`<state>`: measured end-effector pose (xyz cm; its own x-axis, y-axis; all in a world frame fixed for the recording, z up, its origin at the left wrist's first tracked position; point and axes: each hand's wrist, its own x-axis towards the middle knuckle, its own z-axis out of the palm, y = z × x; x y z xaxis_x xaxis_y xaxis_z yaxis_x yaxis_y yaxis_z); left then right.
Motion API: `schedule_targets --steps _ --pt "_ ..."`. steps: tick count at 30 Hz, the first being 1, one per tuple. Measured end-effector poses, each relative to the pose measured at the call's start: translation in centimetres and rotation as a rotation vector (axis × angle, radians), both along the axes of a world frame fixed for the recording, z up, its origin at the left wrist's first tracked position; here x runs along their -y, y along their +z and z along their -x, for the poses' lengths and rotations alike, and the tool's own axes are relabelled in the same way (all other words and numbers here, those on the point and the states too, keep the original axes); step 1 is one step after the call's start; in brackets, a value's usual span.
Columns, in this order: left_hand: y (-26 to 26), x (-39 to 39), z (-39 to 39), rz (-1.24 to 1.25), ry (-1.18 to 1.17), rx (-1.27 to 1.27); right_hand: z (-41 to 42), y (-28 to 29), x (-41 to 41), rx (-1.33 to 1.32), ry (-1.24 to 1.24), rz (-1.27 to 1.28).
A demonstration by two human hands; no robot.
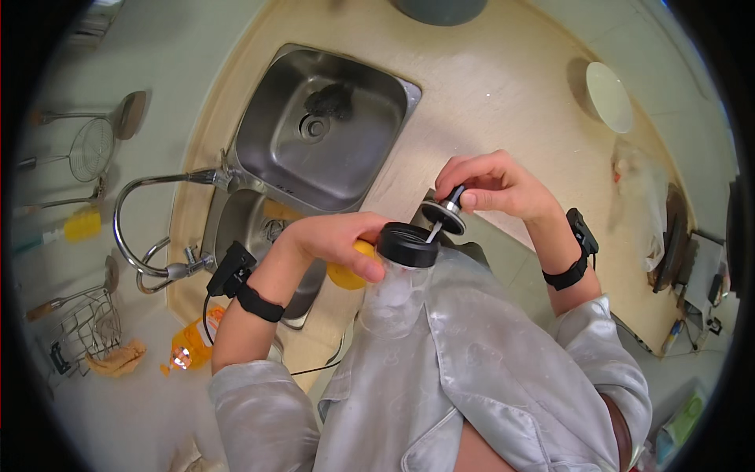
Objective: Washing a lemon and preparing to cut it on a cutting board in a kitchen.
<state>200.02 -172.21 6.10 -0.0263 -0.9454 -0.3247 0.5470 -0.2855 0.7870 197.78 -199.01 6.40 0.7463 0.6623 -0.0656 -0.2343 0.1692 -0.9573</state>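
My left hand (339, 236) grips a clear jar (398, 301) with a black collar (407, 245), close in front of my body. Something whitish shows inside the jar, but its nature is unclear. Pinched by its knob in my right hand (501, 183) is a black and silver lid (443, 215), tilted just above the jar's mouth. A thin white stem (435, 232) runs down from the lid's underside to the rim of the collar. A rounded yellow object (348, 274) appears beside my left fingers, partly hidden by them; whether they hold it too I cannot tell.
A steel double sink (321, 130) with a dark clump (329, 101) in its large basin lies ahead. Its chrome faucet (121, 218) arches at left near an orange bottle (194, 342). A white bowl (609, 97) and a plastic bag (643, 200) sit along the right side.
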Motion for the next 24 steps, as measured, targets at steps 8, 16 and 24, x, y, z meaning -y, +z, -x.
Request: schedule_targets --steps 8,16,24 --pt "0.7 2.6 -0.7 -0.023 0.122 0.222 -0.1 0.8 4.2 0.080 -0.285 0.075" --pt "0.2 6.7 -1.1 -0.142 0.308 0.746 0.7 0.4 8.0 0.114 -0.631 0.139" --pt "-8.0 12.3 -2.3 -0.348 0.658 1.163 1.6 -0.7 9.6 0.156 -0.836 0.175"
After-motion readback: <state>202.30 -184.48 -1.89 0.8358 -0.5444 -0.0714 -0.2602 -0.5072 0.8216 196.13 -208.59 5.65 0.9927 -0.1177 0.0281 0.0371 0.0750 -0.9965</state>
